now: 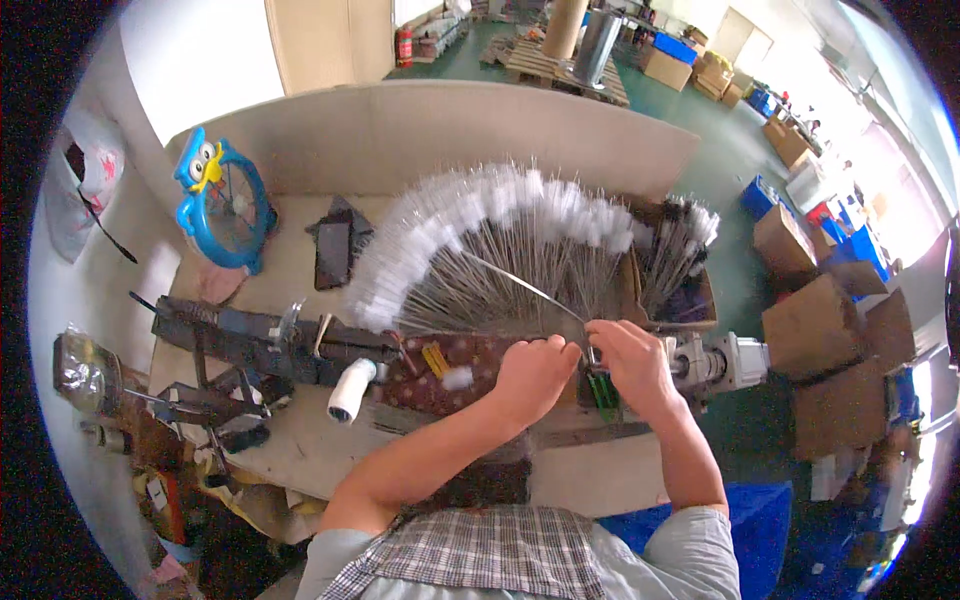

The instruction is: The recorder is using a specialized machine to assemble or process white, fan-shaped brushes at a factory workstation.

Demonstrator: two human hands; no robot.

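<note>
A wide fan of thin wire-stemmed brushes (pixel 520 265) with white bristle tips lies across the bench in front of me. My right hand (pixel 632 365) pinches the near end of one long pale wire stem (pixel 525 285); the stem slants up to the left over the fan, where its far end merges with the white tips. Close beside it, my left hand (pixel 540 375) is closed with the fingers curled; whatever they hold is hidden. Below my right fingers sits a green part (pixel 603 392) on a long bench-top machine, whose metal end unit (pixel 735 362) is at the right.
A box of dark-tipped brushes (pixel 675 260) stands right of the fan. Left are a blue owl-shaped fan (pixel 225 205), a dark phone (pixel 333 250), a white pipe elbow (pixel 350 390) and a yellow piece (pixel 435 360). A low board (pixel 430 135) rises behind; cardboard boxes (pixel 835 400) are stacked right.
</note>
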